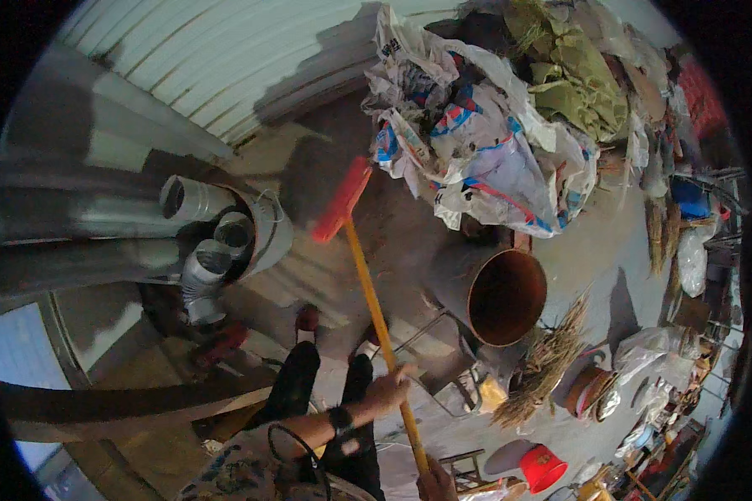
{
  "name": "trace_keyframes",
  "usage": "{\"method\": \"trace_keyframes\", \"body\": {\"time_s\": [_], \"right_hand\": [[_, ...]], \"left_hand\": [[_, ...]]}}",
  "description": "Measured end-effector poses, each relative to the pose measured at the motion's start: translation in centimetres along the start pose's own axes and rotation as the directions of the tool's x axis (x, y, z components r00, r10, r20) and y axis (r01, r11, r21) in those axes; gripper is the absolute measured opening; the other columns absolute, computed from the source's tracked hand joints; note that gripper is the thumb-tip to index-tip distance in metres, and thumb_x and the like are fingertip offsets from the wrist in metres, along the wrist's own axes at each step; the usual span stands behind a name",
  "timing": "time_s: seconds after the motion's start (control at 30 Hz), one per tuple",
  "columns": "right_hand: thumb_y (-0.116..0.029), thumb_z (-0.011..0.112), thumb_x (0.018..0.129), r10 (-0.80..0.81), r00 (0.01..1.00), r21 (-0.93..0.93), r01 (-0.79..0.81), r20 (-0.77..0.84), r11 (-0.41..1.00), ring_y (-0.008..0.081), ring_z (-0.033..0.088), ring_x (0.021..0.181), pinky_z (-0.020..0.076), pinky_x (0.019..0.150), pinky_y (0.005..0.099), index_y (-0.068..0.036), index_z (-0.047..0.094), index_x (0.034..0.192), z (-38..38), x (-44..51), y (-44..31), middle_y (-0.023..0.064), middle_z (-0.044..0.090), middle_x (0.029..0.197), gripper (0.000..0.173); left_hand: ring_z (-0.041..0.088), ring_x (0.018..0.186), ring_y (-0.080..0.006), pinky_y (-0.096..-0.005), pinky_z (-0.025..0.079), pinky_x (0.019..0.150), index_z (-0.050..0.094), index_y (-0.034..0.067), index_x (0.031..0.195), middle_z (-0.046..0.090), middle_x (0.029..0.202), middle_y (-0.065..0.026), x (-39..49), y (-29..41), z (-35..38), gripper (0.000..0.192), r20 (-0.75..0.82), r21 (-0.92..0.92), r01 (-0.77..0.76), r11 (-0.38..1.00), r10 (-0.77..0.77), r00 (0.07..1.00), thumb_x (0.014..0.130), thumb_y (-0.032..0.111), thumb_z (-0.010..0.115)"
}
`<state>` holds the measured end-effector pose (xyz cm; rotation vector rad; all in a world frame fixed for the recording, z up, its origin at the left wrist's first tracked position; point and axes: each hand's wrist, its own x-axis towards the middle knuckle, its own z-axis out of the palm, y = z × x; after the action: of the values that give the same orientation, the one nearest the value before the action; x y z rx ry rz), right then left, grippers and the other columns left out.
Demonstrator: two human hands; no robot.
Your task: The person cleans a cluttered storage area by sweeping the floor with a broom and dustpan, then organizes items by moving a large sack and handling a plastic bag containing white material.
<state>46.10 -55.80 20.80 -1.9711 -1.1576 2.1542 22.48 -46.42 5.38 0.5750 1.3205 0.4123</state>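
Note:
A broom with a yellow handle and a long red head slants across the middle of the view. My left hand, with a dark band on its wrist, is wrapped around the handle partway along. Lower down, at the bottom edge of the view, my right hand grips the handle near its end. The red head is over the shadowed floor beyond my shoes, left of a heap of white plastic sacks. Whether its underside touches the floor cannot be told.
Left of the broom, a pale bucket holds several metal pipes. On the right are a metal drum with a rusty inside, a straw broom and a red bucket. A corrugated wall rises behind.

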Motion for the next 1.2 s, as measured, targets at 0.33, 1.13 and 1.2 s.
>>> {"method": "trace_keyframes", "body": {"time_s": [0.33, 1.13, 1.2], "right_hand": [[-0.025, 0.05, 0.101, 0.375, 0.922, 0.644, -0.346, 0.097, 0.683, 0.0113, 0.041, 0.044, 0.031, 0.037, 0.0252, -0.012, 0.037, 0.141, 7.1, 4.6, -2.8, 0.0005, 0.045, 0.064, 0.044], [-0.035, 0.05, 0.102, 0.311, 0.949, 0.446, -0.297, 0.043, 0.844, 0.0085, 0.039, 0.043, 0.0324, 0.04, 0.0264, -0.008, 0.04, 0.146, 10.3, -10.7, 9.4, -0.0007, 0.048, 0.062, 0.053], [-0.035, 0.05, 0.102, 0.395, 0.918, 0.296, -0.385, 0.028, 0.874, 0.0074, 0.037, 0.044, 0.0323, 0.04, 0.0258, -0.009, 0.041, 0.145, 9.3, -11.5, 10.8, -0.0026, 0.046, 0.063, 0.052]], "left_hand": [[0.067, 0.085, -0.0268, -0.0385, 0.053, 0.067, 0.041, 0.013, 0.143, 0.065, 0.101, -0.0188, 5.3, -0.5, -14.6, 0.053, -0.177, 0.414, -0.136, 0.9, 0.226, 0.958, 0.099, 0.042, 0.05], [0.065, 0.089, -0.0403, -0.05, 0.051, 0.077, 0.062, 0.011, 0.112, 0.068, 0.092, -0.0212, 6.7, -1.4, -4.7, 0.039, -0.013, 0.603, -0.101, 0.792, 0.137, 0.991, 0.089, 0.043, 0.056], [0.066, 0.086, -0.0409, -0.0501, 0.052, 0.077, 0.063, 0.007, 0.108, 0.069, 0.093, -0.0211, 10.2, 1.5, -3.6, 0.043, -0.063, 0.54, -0.238, 0.807, 0.321, 0.945, 0.089, 0.045, 0.058]]}}
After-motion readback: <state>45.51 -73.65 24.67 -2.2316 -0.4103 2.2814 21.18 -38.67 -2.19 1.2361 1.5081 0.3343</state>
